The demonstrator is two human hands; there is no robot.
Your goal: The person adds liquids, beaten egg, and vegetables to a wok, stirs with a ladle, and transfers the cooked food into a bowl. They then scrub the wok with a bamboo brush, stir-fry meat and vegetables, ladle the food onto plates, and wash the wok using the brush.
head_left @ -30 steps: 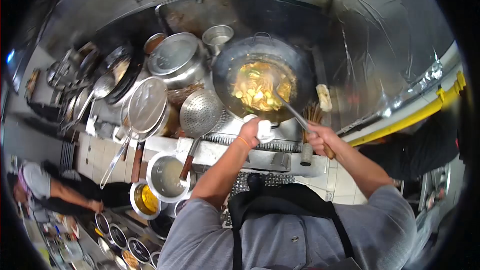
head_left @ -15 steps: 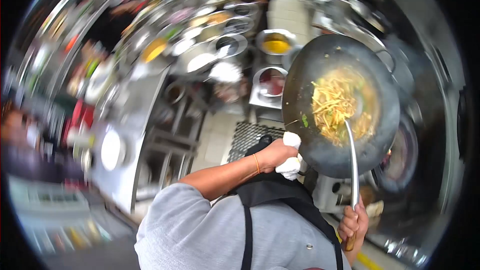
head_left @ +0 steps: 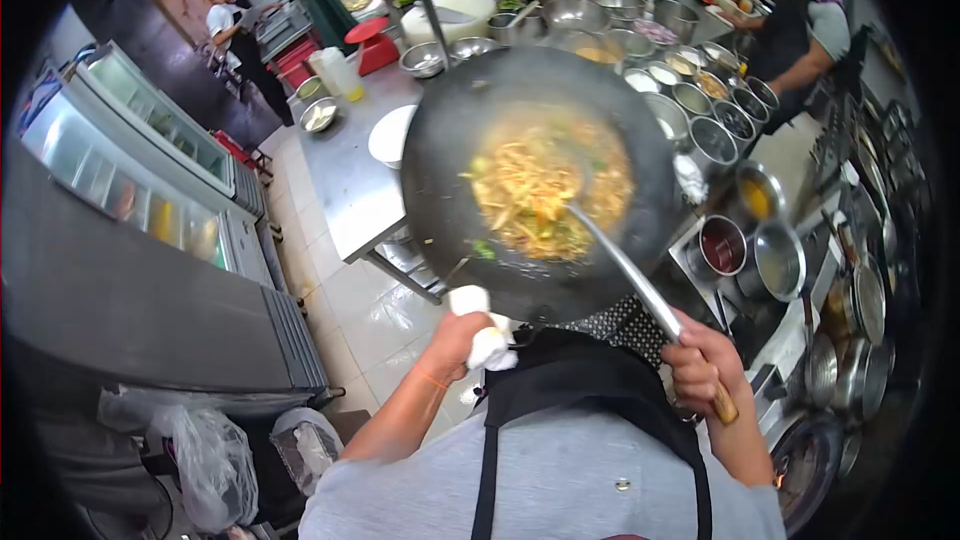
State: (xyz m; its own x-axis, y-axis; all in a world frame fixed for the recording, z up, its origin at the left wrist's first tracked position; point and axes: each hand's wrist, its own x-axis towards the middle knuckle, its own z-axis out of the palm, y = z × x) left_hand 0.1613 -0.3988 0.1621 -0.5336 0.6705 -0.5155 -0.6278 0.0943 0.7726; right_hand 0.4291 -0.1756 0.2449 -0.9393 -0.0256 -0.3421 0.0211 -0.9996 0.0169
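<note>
My left hand (head_left: 455, 343) is closed on a folded white cloth (head_left: 490, 348) at the near edge of a large dark wok (head_left: 437, 210); the cloth hides the part of the wok being gripped. Steaming stir-fried noodles (head_left: 525, 195) with bits of green lie in the wok. In my right hand (head_left: 703, 360) is a long-handled metal ladle (head_left: 632, 270), fingers wrapped near its wooden end. The ladle's head rests among the noodles, mostly hidden. The wok is held up in front of my black apron (head_left: 570, 380).
Behind the wok stands a steel table (head_left: 345, 190) with a white plate (head_left: 388, 136) and a red scale (head_left: 371, 45). Several ingredient bowls (head_left: 712, 140) sit at right, near pots of red sauce (head_left: 722, 245) and yellow liquid (head_left: 757, 198). Co-workers (head_left: 810, 35) stand beyond. A glass-door fridge (head_left: 150, 170) is at left.
I have turned left, away from the stove, carrying the wok with me. The steel table and fridge now lie ahead and to the left. Both hands keep their holds.
</note>
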